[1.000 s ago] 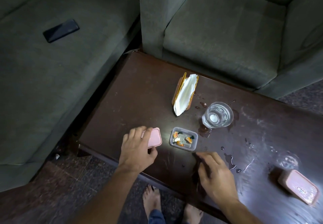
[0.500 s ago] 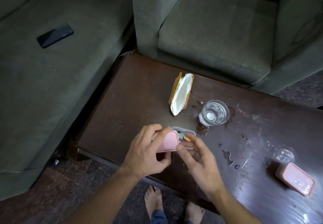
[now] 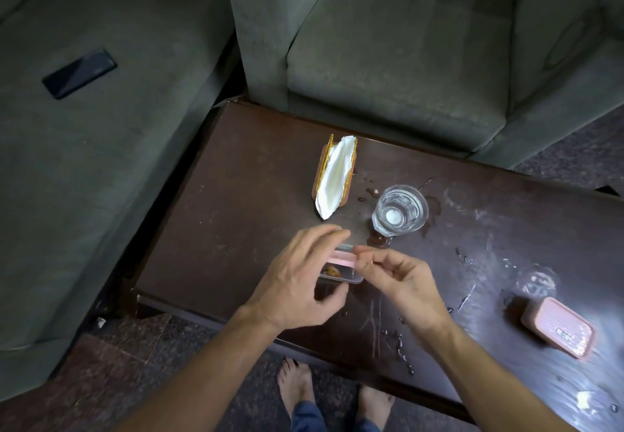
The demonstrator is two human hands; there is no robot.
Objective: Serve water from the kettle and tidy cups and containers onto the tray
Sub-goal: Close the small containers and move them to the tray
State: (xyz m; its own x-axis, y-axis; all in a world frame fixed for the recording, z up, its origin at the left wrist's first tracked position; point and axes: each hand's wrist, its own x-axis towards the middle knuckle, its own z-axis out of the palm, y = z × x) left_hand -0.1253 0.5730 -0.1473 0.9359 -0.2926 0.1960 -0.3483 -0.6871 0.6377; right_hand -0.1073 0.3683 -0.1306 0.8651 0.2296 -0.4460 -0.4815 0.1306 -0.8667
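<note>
I judge this the tidying step: my left hand [image 3: 297,283] curls round the pink lid [image 3: 339,259] and my right hand [image 3: 401,281] pinches its other end, just above the clear container [image 3: 344,277] on the bench [image 3: 236,195] near its front edge. Next I should square the lid and press it closed; no tray is in view.
</note>
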